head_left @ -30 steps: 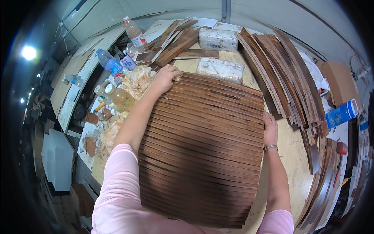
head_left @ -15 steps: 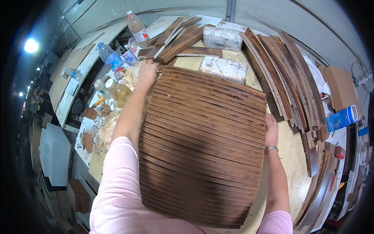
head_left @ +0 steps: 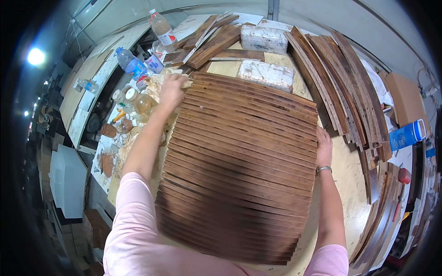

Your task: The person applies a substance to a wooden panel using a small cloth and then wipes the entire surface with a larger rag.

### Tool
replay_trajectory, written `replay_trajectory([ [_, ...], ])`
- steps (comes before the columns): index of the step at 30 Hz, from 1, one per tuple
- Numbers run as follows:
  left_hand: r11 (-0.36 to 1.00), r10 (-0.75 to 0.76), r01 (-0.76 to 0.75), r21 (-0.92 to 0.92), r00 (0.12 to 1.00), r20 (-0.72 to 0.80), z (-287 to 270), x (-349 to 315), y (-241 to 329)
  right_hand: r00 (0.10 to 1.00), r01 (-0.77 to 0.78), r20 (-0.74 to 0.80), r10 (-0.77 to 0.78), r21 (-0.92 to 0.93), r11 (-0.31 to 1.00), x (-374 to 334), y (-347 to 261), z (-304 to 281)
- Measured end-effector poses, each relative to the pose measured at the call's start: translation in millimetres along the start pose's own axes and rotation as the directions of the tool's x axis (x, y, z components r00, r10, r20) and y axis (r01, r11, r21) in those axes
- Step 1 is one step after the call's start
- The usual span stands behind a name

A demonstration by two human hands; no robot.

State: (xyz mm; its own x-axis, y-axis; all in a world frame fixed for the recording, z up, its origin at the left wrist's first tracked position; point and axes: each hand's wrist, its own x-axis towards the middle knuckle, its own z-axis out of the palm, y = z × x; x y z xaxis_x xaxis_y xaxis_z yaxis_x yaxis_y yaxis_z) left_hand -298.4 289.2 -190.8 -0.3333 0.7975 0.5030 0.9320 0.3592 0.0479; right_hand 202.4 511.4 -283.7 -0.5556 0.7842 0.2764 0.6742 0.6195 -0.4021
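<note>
A broad panel of dark brown wooden slats (head_left: 244,138), laid side by side, fills the middle of the bench. By its far left corner, my left hand (head_left: 173,92) is closed on a pale, crumpled rag (head_left: 185,84), part of which shows around the fingers. My right hand (head_left: 324,145), with a band at the wrist, rests against the panel's right edge, its fingers stretched out along the slat ends. My shadow darkens the near part of the panel.
Two whitish wrapped blocks (head_left: 266,76) sit beyond the panel. Loose boards (head_left: 216,46) lie at the back, and long strips (head_left: 340,87) on the right near a blue container (head_left: 405,136). Plastic bottles (head_left: 131,63), jars (head_left: 142,103) and stained cloths crowd the left.
My left hand has come off the panel's corner and now has the pale rag in it. The right hand stays at the right edge. The view has shifted slightly.
</note>
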Motion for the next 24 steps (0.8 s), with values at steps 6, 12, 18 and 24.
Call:
replay_trajectory([
  [6,0.76,0.551,-0.509,-0.403,0.834,-0.014,20.3,20.5,130.0,1.0,-0.028,0.008,0.028,0.034,0.999,0.6,5.4,-3.8],
  [12,0.995,0.103,-0.103,-0.009,0.993,0.054,9.7,3.8,57.4,0.999,-0.037,0.02,0.035,0.089,0.995,0.8,-11.0,-11.8],
  [18,0.69,0.504,-0.544,-0.478,0.835,-0.223,43.9,40.7,272.3,1.0,-0.017,0.011,0.017,0.053,0.998,-1.5,-4.7,-10.1],
  [24,0.632,0.661,-0.579,-0.515,0.75,-0.032,42.0,31.2,294.6,1.0,0.021,-0.007,-0.021,0.034,0.999,-2.4,-0.7,-5.8],
])
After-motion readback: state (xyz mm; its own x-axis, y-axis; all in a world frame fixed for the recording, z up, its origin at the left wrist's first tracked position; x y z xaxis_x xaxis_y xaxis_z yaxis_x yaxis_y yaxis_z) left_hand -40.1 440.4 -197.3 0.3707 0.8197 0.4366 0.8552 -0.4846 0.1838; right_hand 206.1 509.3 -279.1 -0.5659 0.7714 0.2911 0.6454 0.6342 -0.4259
